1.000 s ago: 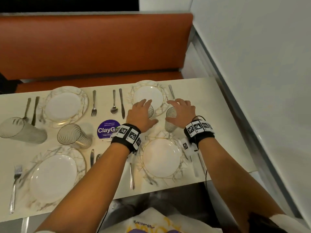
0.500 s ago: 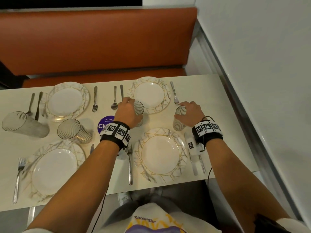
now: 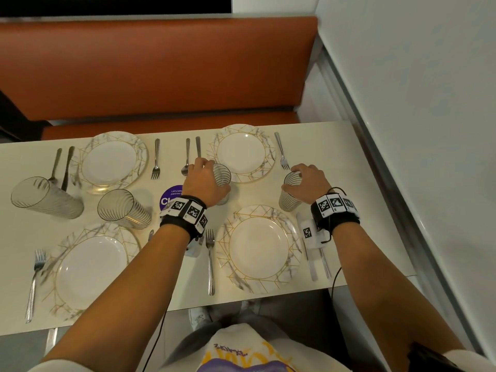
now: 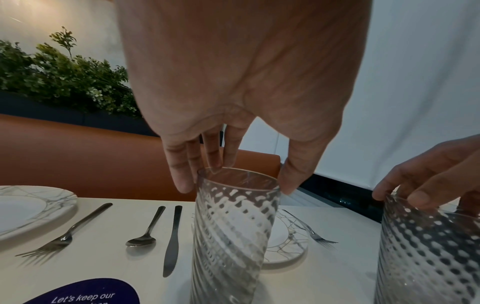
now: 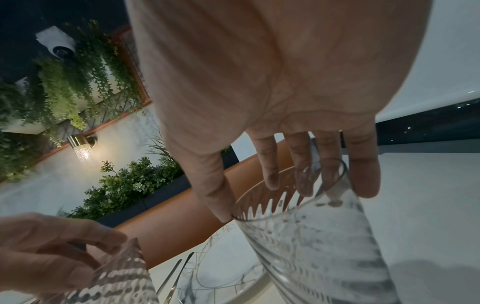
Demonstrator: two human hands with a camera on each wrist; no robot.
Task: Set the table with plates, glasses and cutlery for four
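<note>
My left hand (image 3: pixel 214 178) (image 4: pixel 236 185) grips the rim of a ribbed glass (image 3: pixel 222 181) (image 4: pixel 231 236) from above, just left of the far right plate (image 3: pixel 241 153). A second ribbed glass (image 3: pixel 288 193) (image 5: pixel 317 242) is held the same way by my right hand (image 3: pixel 294 178) (image 5: pixel 293 201), between that plate's fork (image 3: pixel 280 151) and the near right plate (image 3: pixel 257 248). Both glasses are at table height; whether their bases touch the table I cannot tell. Two more glasses (image 3: pixel 45 197) (image 3: pixel 120 208) stand between the far left plate (image 3: pixel 112 162) and the near left plate (image 3: pixel 88 267).
Cutlery lies beside each plate: a spoon (image 3: pixel 186 157) and knife (image 3: pixel 198 147) just beyond my left hand, a fork (image 3: pixel 210 261) below it. A purple sticker (image 3: pixel 171 197) marks the table (image 3: pixel 362 210). An orange bench (image 3: pixel 161 76) lies beyond; a white wall (image 3: pixel 416 130) runs along the right.
Over the second my hands spread apart: the left hand's glass moved left off the front of the far right plate, the right hand's glass a little right. Both grips are unchanged.
</note>
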